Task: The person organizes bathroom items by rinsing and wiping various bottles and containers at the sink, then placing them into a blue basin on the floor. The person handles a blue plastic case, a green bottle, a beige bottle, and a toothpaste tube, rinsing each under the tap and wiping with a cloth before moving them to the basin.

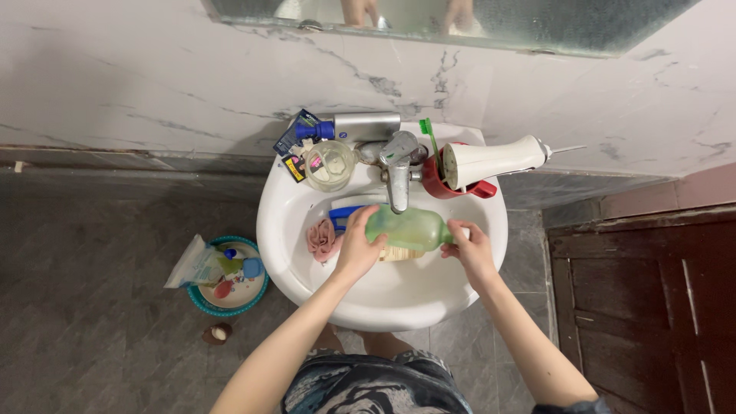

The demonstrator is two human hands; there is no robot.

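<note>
Both hands on a green translucent bottle [406, 228], held lying sideways over the bowl of the white sink [399, 295], right under the tap spout.

Left hand [359, 244]: grip wrapped around the bottle's base end, fingers curled over the top, pressed on the plastic. Right hand [469, 249]: grip pinching the neck end, where a white cap [462, 231] sticks out past the fingertips. Bottle spans the gap between the two grips, roughly level.

Around the grips:
- Chrome tap [399, 172] directly above the bottle, spout end just touching or nearly touching its upper side; cannot tell which. This is the closest obstruction.
- Blue object [343, 215] just behind the left grip, partly hidden by the fingers.
- Pink crumpled cloth [322, 238] just outboard of the left grip, lying in the bowl.
- Something pale and ribbed under the bottle, between the grips, mostly hidden.
- Clear glass cup [330, 165] beyond the left grip, on the sink's back ledge, beside the tap.
- Red cup [448, 184] beyond the right grip, holding a green toothbrush [430, 138] and a white handheld device [494, 161] lying across its rim.
- Silver can [360, 127] lying against the wall behind the tap.

On the floor, well outboard of the left arm: teal basin [228, 277] with packets and small items.
</note>
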